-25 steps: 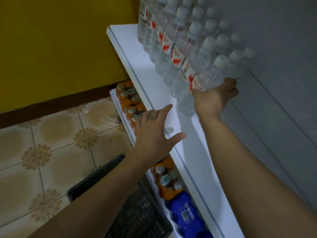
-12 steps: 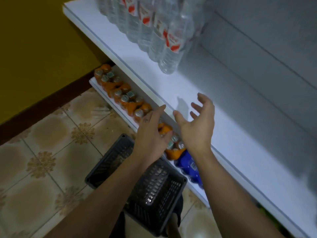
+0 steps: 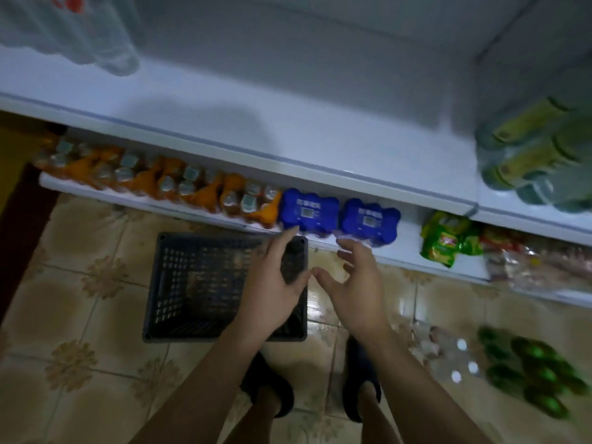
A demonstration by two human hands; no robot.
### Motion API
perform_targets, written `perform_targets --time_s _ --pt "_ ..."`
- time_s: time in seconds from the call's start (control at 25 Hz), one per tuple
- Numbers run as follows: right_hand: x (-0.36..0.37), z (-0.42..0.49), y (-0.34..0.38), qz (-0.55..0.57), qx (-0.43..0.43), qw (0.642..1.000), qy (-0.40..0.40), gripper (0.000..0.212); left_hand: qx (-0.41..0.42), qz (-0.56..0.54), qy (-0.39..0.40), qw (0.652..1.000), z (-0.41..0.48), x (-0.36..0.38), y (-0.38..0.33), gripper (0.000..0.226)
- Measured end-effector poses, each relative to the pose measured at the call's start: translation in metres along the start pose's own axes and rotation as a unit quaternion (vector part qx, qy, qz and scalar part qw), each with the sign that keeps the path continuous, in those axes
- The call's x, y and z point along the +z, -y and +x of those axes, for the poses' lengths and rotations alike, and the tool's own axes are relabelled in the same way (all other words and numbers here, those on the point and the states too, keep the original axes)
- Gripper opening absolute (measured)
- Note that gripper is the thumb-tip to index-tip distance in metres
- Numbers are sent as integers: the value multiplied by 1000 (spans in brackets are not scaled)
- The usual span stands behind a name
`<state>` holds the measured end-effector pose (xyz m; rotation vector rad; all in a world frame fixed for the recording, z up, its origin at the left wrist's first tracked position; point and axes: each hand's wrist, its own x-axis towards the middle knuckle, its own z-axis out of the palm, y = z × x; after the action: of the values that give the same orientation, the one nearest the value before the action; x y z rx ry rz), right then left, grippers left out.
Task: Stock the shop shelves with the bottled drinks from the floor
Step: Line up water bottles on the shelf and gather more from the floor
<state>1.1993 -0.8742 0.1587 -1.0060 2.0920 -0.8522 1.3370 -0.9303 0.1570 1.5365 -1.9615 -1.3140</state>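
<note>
My left hand and my right hand hang side by side over the floor, fingers loosely spread, both holding nothing. On the tiled floor at the lower right lie a pack of clear water bottles with white caps and a pack of green bottles, both blurred. Clear water bottles with red labels stand at the left end of the white upper shelf. The shelf below carries orange drink packs and two blue packs.
A dark plastic basket sits on the floor under my left hand. Green-yellow bottles stand on the right shelf section. Green snack packets and clear-wrapped goods lie on the low shelf. My feet in dark slippers stand below.
My right hand has let go of the water bottles on the upper shelf and both hands have dropped down. My view has swung right and downward toward the floor.
</note>
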Motion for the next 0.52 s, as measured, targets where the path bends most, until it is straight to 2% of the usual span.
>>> perform_targets --time_s 0.28,0.52 --pt "-61 -55 -137 2 141 990 -12 58 -1 62 115 991 -32 131 -16 70" --pt "-153 -97 -275 -4 282 958 -43 52 1 115 206 972 -60 277 -52 71"
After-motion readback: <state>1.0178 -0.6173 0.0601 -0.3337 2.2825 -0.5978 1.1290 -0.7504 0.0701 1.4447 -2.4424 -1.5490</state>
